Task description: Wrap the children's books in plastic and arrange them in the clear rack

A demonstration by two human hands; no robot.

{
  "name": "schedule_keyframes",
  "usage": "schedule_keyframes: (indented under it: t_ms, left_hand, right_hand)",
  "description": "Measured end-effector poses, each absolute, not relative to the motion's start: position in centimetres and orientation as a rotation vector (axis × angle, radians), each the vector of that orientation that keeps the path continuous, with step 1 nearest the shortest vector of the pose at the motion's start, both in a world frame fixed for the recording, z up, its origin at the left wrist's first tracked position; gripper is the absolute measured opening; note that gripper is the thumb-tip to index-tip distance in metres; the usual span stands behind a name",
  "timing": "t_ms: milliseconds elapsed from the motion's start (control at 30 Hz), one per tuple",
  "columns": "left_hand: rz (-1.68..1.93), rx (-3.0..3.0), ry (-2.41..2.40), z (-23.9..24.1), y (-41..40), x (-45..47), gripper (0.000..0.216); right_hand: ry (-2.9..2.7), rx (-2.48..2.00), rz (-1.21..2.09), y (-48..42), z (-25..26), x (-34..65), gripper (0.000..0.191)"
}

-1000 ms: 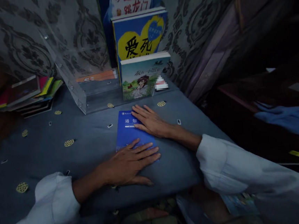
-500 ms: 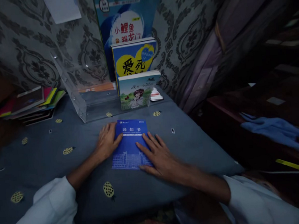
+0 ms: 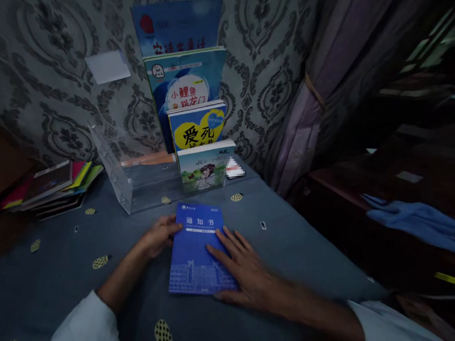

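Note:
A blue booklet with white lettering and a printed building lies on the cloth-covered table in front of me. My left hand pinches its upper left edge, thumb on the cover and the other fingers curled at the side, partly hidden. Spread fingers of my right hand rest on the lower right of the cover. Just behind the booklet, a clear tiered rack carries several upright books, with a green-covered book in front and a blue and yellow book behind it.
At the left lies a stack of thin books. A white paper is on the patterned wall. Purple curtain hangs right of the rack. Beyond the table's right edge, a blue cloth lies on a dark red surface.
The view has tipped up, so another blue book shows at the rack's top. My left hand's fingers have closed in from lying along the booklet's edge to pinching it. My right hand stays on the cover.

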State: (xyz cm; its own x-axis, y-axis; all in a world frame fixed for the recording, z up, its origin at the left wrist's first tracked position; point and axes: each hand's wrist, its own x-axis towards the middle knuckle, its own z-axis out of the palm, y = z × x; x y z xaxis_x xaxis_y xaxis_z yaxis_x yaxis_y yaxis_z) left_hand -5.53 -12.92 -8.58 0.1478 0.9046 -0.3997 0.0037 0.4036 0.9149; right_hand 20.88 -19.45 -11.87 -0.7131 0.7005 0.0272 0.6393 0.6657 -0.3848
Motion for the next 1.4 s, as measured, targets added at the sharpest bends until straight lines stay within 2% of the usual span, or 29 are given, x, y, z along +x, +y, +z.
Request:
schedule_keyframes:
  t_ms: [100, 200, 267, 333, 433, 500, 533, 633, 767, 967, 1167, 1400]
  left_hand:
    - [0.696, 0.938, 1.074, -8.7, -13.9, -5.3, 0.054]
    - [0.746, 1.044, 1.015, -7.8, -14.0, -5.0, 0.055]
    - [0.792, 1.161, 0.982, -6.7, -13.9, -4.7, 0.052]
    - [0.839, 1.28, 0.958, -5.4, -13.9, -4.2, 0.048]
    - [0.905, 1.466, 0.947, -3.7, -14.3, -3.6, 0.041]
    - [0.932, 1.621, 0.968, -3.1, -14.7, -3.4, 0.036]
    - [0.928, 1.706, 0.987, -3.0, -14.8, -3.4, 0.034]
    - [0.844, 1.951, 1.057, -3.2, -15.0, -3.6, 0.034]
    - [0.756, 2.16, 1.149, -3.8, -14.7, -3.8, 0.032]
    - [0.988, 2.354, 1.302, -2.8, -12.3, -2.9, 0.02]
    - [1.273, 2.3, 1.501, -1.1, -9.1, -1.7, 0.026]
    - [1.432, 2.267, 1.51, -1.1, -6.9, -1.1, 0.026]
  right_hand:
    - [-2.622, -1.143, 0.552, -18.6, -12.6, 21.6, 0.106]
    - [-2.47, -1.214, 0.5, -17.3, -13.3, 22.2, 0.124]
    - [-2.325, -1.217, 0.482, -16.2, -13.3, 22.4, 0.122]
    - [-2.124, -1.156, 0.563, -15.1, -12.7, 22.3, 0.107]
    - [-1.84, -1.007, 0.764, -13.8, -11.0, 22.1, 0.061]
    - [-1.751, -0.976, 0.737, -13.5, -9.8, 22.1, 0.032]
    - [-1.738, -0.98, 0.676, -13.5, -9.5, 22.2, 0.028]
    - [-1.745, -0.991, 0.497, -13.6, -9.1, 22.5, 0.033]
    - [-1.789, -0.931, 0.496, -13.5, -9.4, 22.7, 0.025]
    - [-1.795, -0.892, 0.424, -9.7, -7.5, 22.3, 0.027]
    - [-1.704, -0.829, 0.366, -4.2, -4.9, 21.2, 0.028]
    - [-1.682, -0.817, 0.341, -0.7, -4.3, 20.2, 0.042]
